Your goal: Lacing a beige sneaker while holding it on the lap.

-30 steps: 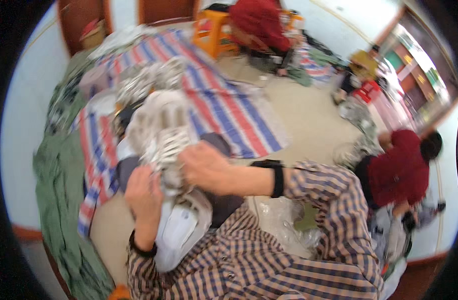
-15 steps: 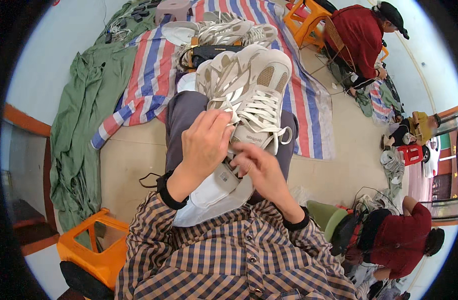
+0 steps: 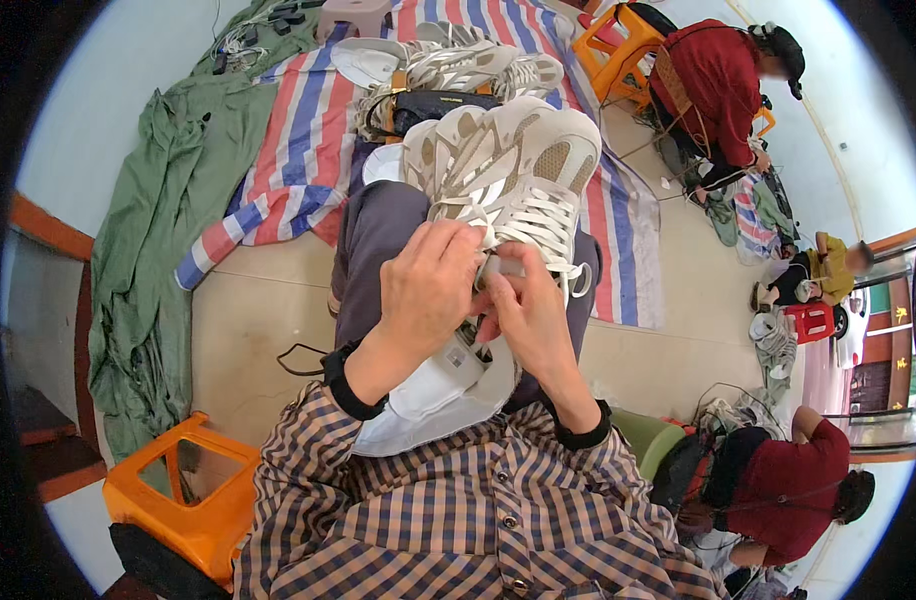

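Several beige-and-white sneakers lie side by side across my lap, toes pointing away from me. The rightmost sneaker (image 3: 563, 165) has white laces (image 3: 540, 225) threaded up its front, with a loose loop hanging on its right side. Against the sneaker left of it (image 3: 483, 160), my left hand (image 3: 423, 285) is closed, its fingertips pinching a white shoelace. Close beside it, my right hand (image 3: 528, 315) is also closed, thumb and fingers pressed together near the sneaker's collar. What the right fingers hold is hidden. Below my wrists lies a white, smooth-surfaced piece (image 3: 418, 400).
Beyond my knees, more sneakers (image 3: 468, 65) and a black pouch (image 3: 443, 105) sit on a striped sheet (image 3: 318, 130). A green cloth (image 3: 173, 190) and an orange stool (image 3: 183, 460) are at left. Several people (image 3: 708, 90) sit at right among shoes.
My right hand has moved up and inward, from below the sneaker's collar to beside the left fingertips, its fingers now pinched. My left hand stays at the lace. The view has shifted slightly.
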### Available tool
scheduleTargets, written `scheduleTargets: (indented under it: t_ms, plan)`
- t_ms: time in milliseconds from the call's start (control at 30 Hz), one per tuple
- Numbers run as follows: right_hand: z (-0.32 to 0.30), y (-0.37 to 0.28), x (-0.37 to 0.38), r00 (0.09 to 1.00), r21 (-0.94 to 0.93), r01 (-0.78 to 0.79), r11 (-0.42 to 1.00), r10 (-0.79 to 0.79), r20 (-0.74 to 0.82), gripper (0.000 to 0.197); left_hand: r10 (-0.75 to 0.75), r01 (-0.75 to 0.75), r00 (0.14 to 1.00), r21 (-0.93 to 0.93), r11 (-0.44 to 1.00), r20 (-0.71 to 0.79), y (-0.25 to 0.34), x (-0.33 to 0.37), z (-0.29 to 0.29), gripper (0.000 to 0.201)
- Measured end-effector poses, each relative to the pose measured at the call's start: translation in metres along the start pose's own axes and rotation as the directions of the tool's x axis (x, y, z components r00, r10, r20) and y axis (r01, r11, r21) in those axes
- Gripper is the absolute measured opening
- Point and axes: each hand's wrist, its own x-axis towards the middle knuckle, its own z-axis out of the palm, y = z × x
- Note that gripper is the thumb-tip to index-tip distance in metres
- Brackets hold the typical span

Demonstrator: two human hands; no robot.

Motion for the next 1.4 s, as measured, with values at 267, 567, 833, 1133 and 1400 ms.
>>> scheduleTargets:
  t_ms: [267,567,833,1133,1400]
  plan:
    - [-0.003,-0.002,0.012,0.995,0.077,-0.096,0.992,0.094,0.026,0.016,-0.016,0.016,1.000,-0.022,1.000,-0.022,0.000,0.000,0.000,0.017]
    - [0.002,0.009,0.009,1.000,0.139,-0.021,0.990,0.023,-0.017,0.015,-0.002,0.004,1.000,0.055,0.999,-0.031,0.000,-0.001,0.000,0.020]
    - [-0.005,0.006,0.009,0.998,0.113,-0.044,0.993,0.038,0.051,0.020,-0.006,0.006,1.000,0.063,0.998,0.005,0.002,-0.001,0.001,0.024]
    - [-0.042,0.027,-0.088,0.939,-0.012,-0.211,0.977,0.206,0.275,0.022,-0.011,0.010,1.000,0.022,1.000,0.005,0.002,0.001,-0.005,0.023]
    - [-0.055,0.039,-0.069,0.994,0.370,0.090,0.925,-0.109,0.029,0.023,-0.005,0.006,1.000,-0.029,1.000,0.016,0.004,0.010,0.004,0.025]
